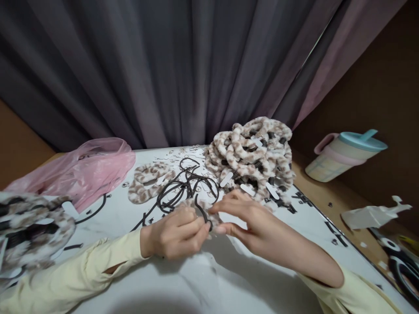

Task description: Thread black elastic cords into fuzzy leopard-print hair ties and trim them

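Observation:
My left hand [181, 231] is closed, its thumb and fingers pinching a small fluffy white-and-brown piece [216, 218] together with a short black cord [202, 210]. The cord curves up over the fluffy piece, with its lower end at my left fingertips. My right hand [244, 213] is just to the right, thumb and index finger apart at the edge of the fluffy piece. Whether it touches the piece is hard to tell. Behind my hands lies a tangle of long black cord [173, 192]. A fluffy ring [139, 192] with a white tag lies to its left.
A tall heap of fluffy rings [248, 152] with white tags stands at the back right. More rings [42, 235] and a pink plastic bag [104, 165] are at left. At right are a lidded cup [340, 159], a white packet [369, 216] and black-handled scissors [397, 261].

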Motion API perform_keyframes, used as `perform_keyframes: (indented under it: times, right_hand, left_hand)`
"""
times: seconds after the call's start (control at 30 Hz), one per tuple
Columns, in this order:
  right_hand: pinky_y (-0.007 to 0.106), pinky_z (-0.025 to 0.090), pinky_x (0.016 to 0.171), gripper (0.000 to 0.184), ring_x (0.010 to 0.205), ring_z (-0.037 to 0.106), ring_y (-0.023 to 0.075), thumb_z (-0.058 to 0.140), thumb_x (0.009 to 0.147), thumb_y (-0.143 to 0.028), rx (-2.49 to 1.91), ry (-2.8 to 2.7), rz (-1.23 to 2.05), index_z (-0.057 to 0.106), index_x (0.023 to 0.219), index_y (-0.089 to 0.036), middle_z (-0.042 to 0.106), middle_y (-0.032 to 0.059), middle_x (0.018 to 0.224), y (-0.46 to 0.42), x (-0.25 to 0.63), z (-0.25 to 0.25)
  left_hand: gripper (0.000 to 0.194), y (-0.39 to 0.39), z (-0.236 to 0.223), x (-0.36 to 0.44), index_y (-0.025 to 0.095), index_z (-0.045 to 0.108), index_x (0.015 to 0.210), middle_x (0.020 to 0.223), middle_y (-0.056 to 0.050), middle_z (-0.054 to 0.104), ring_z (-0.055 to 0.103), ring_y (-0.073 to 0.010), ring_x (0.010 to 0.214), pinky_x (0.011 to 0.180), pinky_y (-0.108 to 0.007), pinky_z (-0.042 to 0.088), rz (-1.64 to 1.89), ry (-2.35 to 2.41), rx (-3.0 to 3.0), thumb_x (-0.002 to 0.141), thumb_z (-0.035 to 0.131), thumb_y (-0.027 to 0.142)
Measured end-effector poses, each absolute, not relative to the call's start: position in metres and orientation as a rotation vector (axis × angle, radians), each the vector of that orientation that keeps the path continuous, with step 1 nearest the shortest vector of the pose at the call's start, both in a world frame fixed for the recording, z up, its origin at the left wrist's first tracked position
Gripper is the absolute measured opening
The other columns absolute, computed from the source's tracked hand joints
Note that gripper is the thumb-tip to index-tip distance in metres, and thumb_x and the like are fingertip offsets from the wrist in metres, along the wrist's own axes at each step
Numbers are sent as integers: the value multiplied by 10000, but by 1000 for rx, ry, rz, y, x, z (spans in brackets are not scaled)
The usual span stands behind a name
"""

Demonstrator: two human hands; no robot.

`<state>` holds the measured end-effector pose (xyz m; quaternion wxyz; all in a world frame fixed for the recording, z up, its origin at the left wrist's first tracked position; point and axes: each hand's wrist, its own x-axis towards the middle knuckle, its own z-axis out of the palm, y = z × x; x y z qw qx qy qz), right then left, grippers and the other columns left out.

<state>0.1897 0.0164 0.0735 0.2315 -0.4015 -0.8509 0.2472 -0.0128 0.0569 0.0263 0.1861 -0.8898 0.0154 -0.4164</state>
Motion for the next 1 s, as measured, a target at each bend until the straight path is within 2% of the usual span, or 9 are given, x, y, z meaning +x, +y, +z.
perform_keyframes:
  times: [0.17,0.3,0.43,0.53,0.63,0.8,1.0]
  right_hand:
    - [271,405,781,99,858,506,159,513,882,-180,-936,-2487,1007,606,858,-160,591,41,847,23,188,70]
    - [251,406,769,109,850,520,143,527,880,-226,-870,-2316,1098,598,845,-151,575,45,887,25,184,67]
    - [284,379,781,249,844,527,153,485,897,-360,-909,-2164,1000,602,800,-163,580,49,885,20,178,63]
    - [312,354,773,276,833,518,163,470,899,-390,-957,-2084,879,607,801,-171,581,48,877,18,175,59]
    - [318,349,744,235,818,514,168,488,898,-348,-996,-2023,764,608,802,-171,585,45,856,17,172,53]
    - [325,354,738,146,840,526,178,470,897,-204,-985,-1990,601,598,837,-170,594,55,866,14,169,45]
    - [330,334,730,143,845,528,193,434,876,-120,-986,-1981,410,568,862,-168,607,54,813,16,166,36]
  left_hand:
    - [134,56,34,-13,136,594,657,609,-52,628,483,-111,523,397,-229,418,-1184,235,-2402,758,602,48]
    - [143,56,38,-15,148,582,662,630,-45,643,527,-112,555,438,-221,469,-1215,236,-2409,766,609,54]
    - [56,54,38,-19,101,579,848,709,-89,682,581,-144,630,564,-275,535,-1205,12,-2563,824,542,66]
    - [202,51,37,-18,64,506,1074,734,-105,680,594,-157,700,633,-292,536,-1331,-105,-2746,882,443,78]
    - [288,47,35,-13,94,452,1172,725,-85,670,589,-155,720,654,-287,523,-1514,-251,-2836,885,472,122]
    - [175,37,35,-6,128,523,1037,745,-72,643,569,-141,685,622,-264,502,-1688,-538,-2810,864,530,156]
    - [62,34,31,1,146,574,846,653,-6,567,529,-99,589,535,-192,442,-1850,-1002,-2800,856,550,202]
